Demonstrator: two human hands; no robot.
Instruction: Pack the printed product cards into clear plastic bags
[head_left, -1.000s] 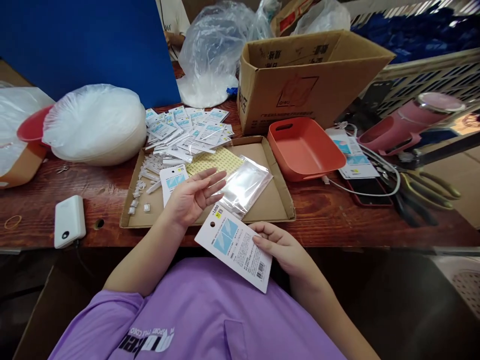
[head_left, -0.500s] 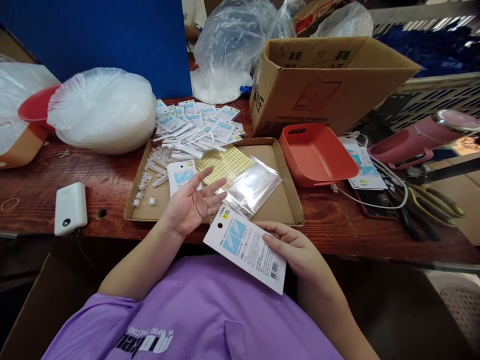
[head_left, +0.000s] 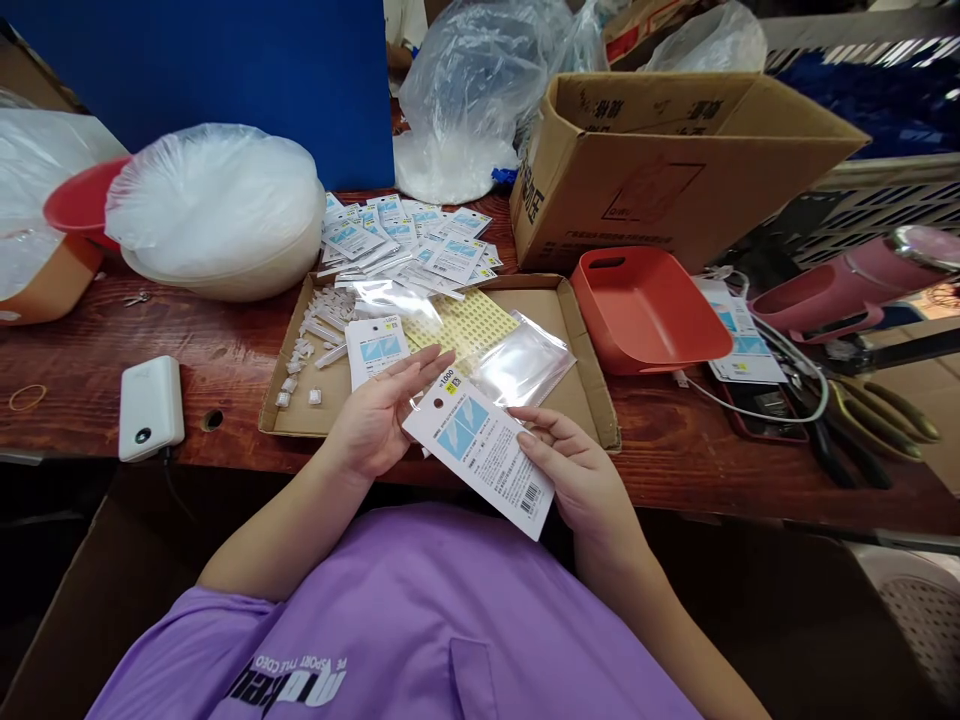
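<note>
My right hand [head_left: 576, 468] pinches the lower right edge of a white printed card [head_left: 484, 455] with blue pictures, a yellow mark and a barcode. The card is tilted in front of my body. At its upper left edge is my left hand [head_left: 386, 412], palm up with fingers stretched out; whether they touch the card I cannot tell. Beyond the hands, a shallow cardboard tray [head_left: 596, 385] bears another card [head_left: 377, 345], a yellow sticker sheet [head_left: 480, 322], clear plastic sleeves [head_left: 521, 360] and small translucent plastic pieces [head_left: 319, 325].
Several packed cards [head_left: 405, 240] are heaped behind the tray. Right of it stand a red basin [head_left: 649, 320], an open carton [head_left: 645, 190], a pink bottle [head_left: 847, 275] and pliers [head_left: 885, 410]. To the left are a bag-covered bowl [head_left: 217, 215] and a white power bank [head_left: 151, 408].
My left hand's spread fingers have come closer together near the card's edge. The card in my right hand has risen slightly. The whole view has shifted a little.
</note>
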